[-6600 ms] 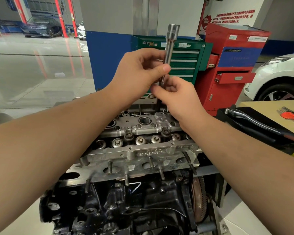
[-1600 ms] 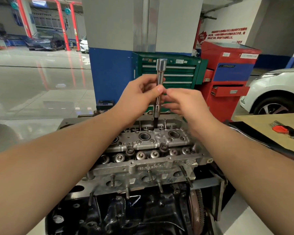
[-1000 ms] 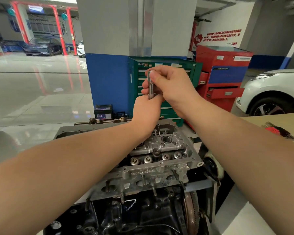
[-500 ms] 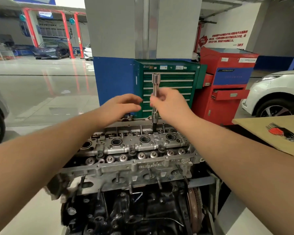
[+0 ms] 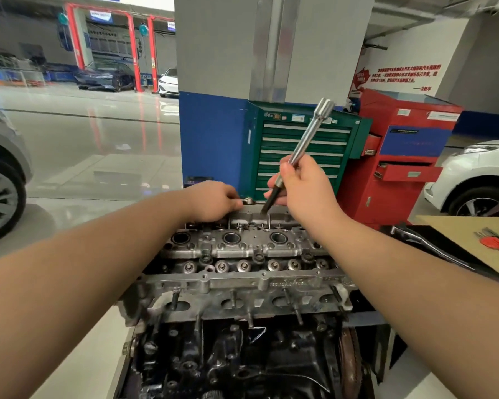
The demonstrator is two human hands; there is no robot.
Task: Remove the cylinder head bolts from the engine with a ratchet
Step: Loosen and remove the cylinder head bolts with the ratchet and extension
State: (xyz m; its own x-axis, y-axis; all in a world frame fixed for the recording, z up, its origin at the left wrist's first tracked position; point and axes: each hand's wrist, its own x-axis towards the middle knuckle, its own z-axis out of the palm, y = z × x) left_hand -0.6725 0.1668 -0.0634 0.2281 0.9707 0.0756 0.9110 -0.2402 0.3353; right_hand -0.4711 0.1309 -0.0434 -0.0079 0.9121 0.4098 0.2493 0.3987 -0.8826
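We hold a long chrome socket extension with a dark bit at its lower end in our right hand, fingers curled round the lower shaft, so the tool tilts up and to the right, its tip just above the far edge of the bare grey aluminium cylinder head. Lifted and angled this way, it seems to be clear of a bolt hole, leaving room beneath. Our left hand reaches to that far edge, fingers curled over something small and metallic there, probably a loosened bolt; we cannot tell for certain. The head sits on the black engine block, its three round wells open towards us. The long steel ratchet handle lies apart on the surface to the right. Above the head there is open room; the green drawer cabinet stands close behind.
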